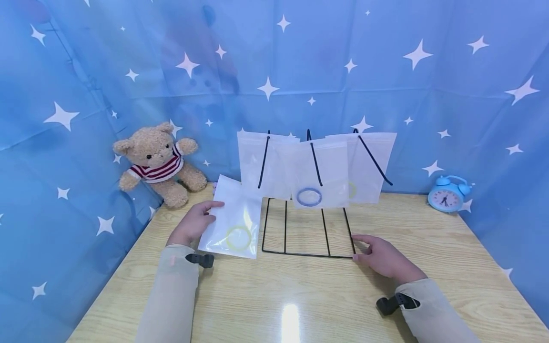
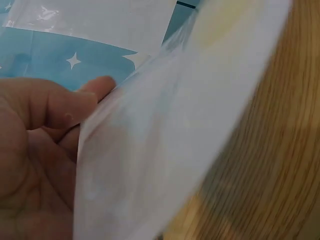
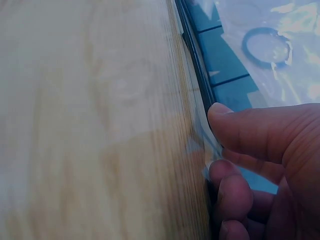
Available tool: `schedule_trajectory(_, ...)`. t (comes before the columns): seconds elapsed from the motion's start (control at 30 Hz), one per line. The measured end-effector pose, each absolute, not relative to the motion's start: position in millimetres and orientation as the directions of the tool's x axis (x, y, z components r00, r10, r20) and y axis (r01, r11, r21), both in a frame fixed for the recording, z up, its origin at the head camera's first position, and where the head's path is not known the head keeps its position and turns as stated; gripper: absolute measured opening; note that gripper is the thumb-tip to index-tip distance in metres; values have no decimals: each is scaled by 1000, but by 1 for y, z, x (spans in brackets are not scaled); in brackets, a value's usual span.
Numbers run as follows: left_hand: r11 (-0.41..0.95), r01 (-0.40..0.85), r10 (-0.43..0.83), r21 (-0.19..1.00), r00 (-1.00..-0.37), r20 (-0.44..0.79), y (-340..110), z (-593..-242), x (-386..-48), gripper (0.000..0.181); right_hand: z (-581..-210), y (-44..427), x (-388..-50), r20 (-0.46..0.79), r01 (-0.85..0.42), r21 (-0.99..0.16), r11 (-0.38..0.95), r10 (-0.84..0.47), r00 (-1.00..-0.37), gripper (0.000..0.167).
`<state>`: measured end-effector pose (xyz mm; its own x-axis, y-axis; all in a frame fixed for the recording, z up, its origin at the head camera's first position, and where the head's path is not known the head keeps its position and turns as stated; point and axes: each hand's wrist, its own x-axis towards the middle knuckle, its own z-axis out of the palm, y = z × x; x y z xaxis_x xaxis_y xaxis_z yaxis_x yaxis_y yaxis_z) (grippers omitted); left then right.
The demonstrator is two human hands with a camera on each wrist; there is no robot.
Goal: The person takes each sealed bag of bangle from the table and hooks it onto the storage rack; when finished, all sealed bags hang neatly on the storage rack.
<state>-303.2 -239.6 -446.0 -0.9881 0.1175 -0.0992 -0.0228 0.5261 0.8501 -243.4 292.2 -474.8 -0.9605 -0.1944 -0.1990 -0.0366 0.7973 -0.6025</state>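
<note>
My left hand [image 1: 193,224] pinches the left edge of a clear-fronted white zip bag [image 1: 231,209], which holds a pale yellow ring [image 1: 228,238]. In the left wrist view the thumb lies along that bag's edge [image 2: 135,175]. A black wire rack [image 1: 300,254] stands in the middle of the table. Its front right corner is gripped between the thumb and fingers of my right hand [image 1: 386,257]. On the rack's hooks hang a left bag [image 1: 252,157], a middle bag [image 1: 330,164] with a blue ring [image 1: 309,205] and a right bag [image 1: 377,162] partly hidden behind it.
A teddy bear [image 1: 156,174] in a striped shirt leans on the star-patterned blue curtain at the back left. At the back right stands a blue alarm clock [image 1: 446,197]. Wood-grain tabletop [image 1: 249,305] spreads in front of the rack.
</note>
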Motion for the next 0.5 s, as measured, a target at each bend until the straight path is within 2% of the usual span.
schedule_trajectory(0.17, 506, -25, 66, 862, -996, -68, -239, -442, -303, 55, -475, 292, -243, -195, -38, -605, 796, -194, -961, 68)
schedule_trajectory(0.5, 447, 36, -73, 894, -994, 77, -236, -438, -305, 63, -473, 292, -242, -191, -46, -607, 794, -201, -961, 68)
